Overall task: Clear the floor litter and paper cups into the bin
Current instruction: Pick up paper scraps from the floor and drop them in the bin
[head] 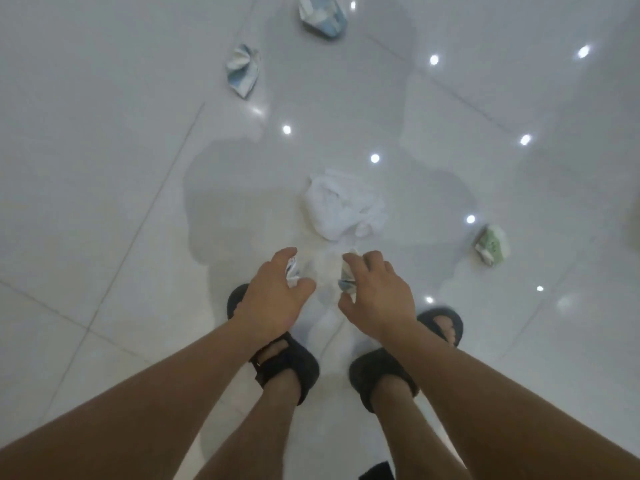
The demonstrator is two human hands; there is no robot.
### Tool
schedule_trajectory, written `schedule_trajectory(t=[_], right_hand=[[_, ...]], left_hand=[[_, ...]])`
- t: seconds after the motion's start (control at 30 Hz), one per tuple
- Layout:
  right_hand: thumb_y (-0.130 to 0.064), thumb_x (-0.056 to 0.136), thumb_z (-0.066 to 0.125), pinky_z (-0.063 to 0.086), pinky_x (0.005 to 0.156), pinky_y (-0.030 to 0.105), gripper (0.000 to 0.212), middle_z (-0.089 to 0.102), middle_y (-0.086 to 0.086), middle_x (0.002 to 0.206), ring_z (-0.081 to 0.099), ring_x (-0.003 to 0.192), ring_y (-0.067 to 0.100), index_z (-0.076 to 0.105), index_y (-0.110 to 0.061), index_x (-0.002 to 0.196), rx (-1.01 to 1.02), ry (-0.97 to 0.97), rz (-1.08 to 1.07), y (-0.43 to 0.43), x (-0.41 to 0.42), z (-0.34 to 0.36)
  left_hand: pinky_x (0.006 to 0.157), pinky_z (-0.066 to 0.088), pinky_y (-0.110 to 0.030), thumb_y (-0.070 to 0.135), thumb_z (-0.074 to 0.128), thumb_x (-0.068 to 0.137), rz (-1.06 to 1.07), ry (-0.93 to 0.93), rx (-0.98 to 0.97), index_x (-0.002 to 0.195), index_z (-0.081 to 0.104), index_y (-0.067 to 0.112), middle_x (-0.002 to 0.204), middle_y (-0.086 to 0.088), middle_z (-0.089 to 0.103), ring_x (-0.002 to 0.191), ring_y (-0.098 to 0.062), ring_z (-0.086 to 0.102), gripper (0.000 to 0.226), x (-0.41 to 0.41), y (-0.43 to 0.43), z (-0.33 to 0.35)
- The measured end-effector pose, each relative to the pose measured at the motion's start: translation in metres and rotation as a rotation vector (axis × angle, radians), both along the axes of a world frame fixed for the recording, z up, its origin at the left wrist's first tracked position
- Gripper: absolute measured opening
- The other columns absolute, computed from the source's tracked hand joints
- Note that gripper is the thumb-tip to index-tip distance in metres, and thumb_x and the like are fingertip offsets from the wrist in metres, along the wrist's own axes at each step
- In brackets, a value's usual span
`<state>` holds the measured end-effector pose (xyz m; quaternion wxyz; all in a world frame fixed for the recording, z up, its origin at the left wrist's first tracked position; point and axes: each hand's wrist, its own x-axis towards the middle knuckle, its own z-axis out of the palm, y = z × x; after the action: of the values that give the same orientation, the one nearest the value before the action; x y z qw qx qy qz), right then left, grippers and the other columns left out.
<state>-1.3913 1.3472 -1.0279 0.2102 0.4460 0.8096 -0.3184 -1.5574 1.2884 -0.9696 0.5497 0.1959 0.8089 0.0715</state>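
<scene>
I look straight down at a glossy white tiled floor. My left hand (273, 292) curls round a small crumpled paper scrap (293, 270). My right hand (377, 299) holds another crumpled scrap (346, 277) with bluish print. Just beyond both hands lies a crumpled white paper wad (341, 206). A crushed green-and-white paper cup (491, 244) lies to the right. Two crushed blue-and-white paper cups lie farther off, one (242, 71) at upper left and one (322, 13) at the top edge. No bin is in view.
My feet in black sandals (287, 365) stand directly below my hands on the floor (104, 168). Ceiling lights reflect as bright spots on the tiles. A dark object (377, 472) shows at the bottom edge.
</scene>
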Motion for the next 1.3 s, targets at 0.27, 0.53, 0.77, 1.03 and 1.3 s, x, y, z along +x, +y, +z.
schedule_trajectory(t=[0.27, 0.53, 0.77, 1.03, 1.3], right_hand=[[-0.047, 0.083, 0.059, 0.056, 0.075, 0.033, 0.059, 0.049, 0.0, 0.127, 0.055, 0.099, 0.019, 0.035, -0.033, 0.136, 0.091, 0.054, 0.038, 0.059, -0.041, 0.21], [-0.045, 0.084, 0.056, 0.053, 0.079, 0.034, 0.059, 0.05, 0.002, 0.123, 0.053, 0.104, 0.021, 0.039, -0.029, 0.138, 0.134, 0.087, 0.182, 0.07, -0.112, 0.428], [-0.04, 0.082, 0.055, 0.046, 0.075, 0.032, 0.052, 0.05, 0.002, 0.117, 0.053, 0.103, 0.024, 0.041, -0.028, 0.131, 0.164, 0.128, 0.343, 0.054, -0.139, 0.56], [-0.042, 0.079, 0.057, 0.045, 0.074, 0.031, 0.056, 0.05, 0.001, 0.119, 0.054, 0.106, 0.024, 0.042, -0.032, 0.131, 0.243, 0.248, 0.554, 0.019, -0.169, 0.652], [-0.045, 0.08, 0.057, 0.045, 0.078, 0.03, 0.063, 0.049, 0.0, 0.124, 0.054, 0.107, 0.023, 0.038, -0.033, 0.138, 0.268, 0.332, 0.784, -0.056, -0.236, 0.703]], left_hand=[[0.098, 0.035, -0.029, 0.022, 0.052, 0.09, -0.063, 0.053, 0.146, 0.146, 0.028, 0.025, 0.144, -0.008, 0.04, 0.126, -0.025, 0.044, 0.061, -0.055, 0.051, 0.184], [0.098, 0.037, -0.029, 0.022, 0.06, 0.086, -0.042, 0.06, 0.256, 0.147, 0.027, 0.026, 0.143, -0.008, 0.041, 0.126, -0.026, 0.045, 0.07, -0.105, 0.041, 0.385], [0.098, 0.041, -0.031, 0.026, 0.062, 0.084, 0.098, 0.153, 0.306, 0.148, 0.027, 0.023, 0.141, -0.008, 0.044, 0.122, -0.025, 0.048, 0.073, -0.115, -0.019, 0.511], [0.091, 0.044, -0.027, 0.026, 0.064, 0.081, 0.331, 0.326, 0.407, 0.146, 0.03, 0.024, 0.138, -0.004, 0.048, 0.114, -0.022, 0.052, 0.073, -0.111, -0.089, 0.599], [0.084, 0.045, -0.025, 0.026, 0.065, 0.08, 0.527, 0.474, 0.432, 0.145, 0.03, 0.027, 0.136, -0.006, 0.049, 0.11, -0.024, 0.054, 0.074, -0.142, -0.183, 0.637]])
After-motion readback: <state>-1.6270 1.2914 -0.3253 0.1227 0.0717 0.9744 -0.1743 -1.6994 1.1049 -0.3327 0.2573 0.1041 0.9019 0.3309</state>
